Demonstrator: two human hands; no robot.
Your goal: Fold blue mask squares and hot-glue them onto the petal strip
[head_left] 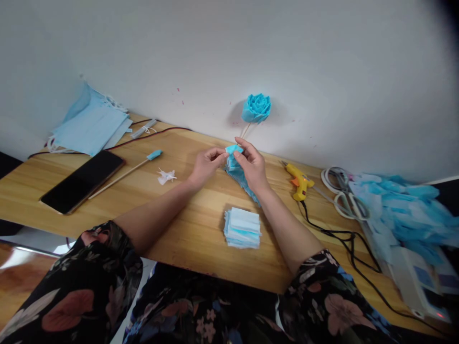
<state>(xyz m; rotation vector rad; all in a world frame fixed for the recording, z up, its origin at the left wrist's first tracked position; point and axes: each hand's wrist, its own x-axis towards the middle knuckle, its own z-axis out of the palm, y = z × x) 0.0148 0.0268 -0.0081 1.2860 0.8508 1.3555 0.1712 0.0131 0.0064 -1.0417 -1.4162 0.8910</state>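
Note:
Between my two hands a small piece of blue mask fabric (234, 150) is pinched by the fingertips. My left hand (211, 165) grips its left edge with thumb and forefinger. On the other side, my right hand (252, 165) closes thumb and fingers on it. Beneath them lie more blue fabric pieces (241, 180), partly hidden by the right hand. A blue fabric flower (256, 109) on a thin stick leans at the wall just behind. Nearer to me sits a stack of cut pale blue squares (243, 228).
To the left are a phone (83, 181), a stick with a blue tip (125, 177), a white scrap (167, 176) and a pile of face masks (91, 122). On the right are a yellow glue gun (300, 181) with its cord, scissors (346, 193), blue scraps (401, 205) and a white power strip (416, 282).

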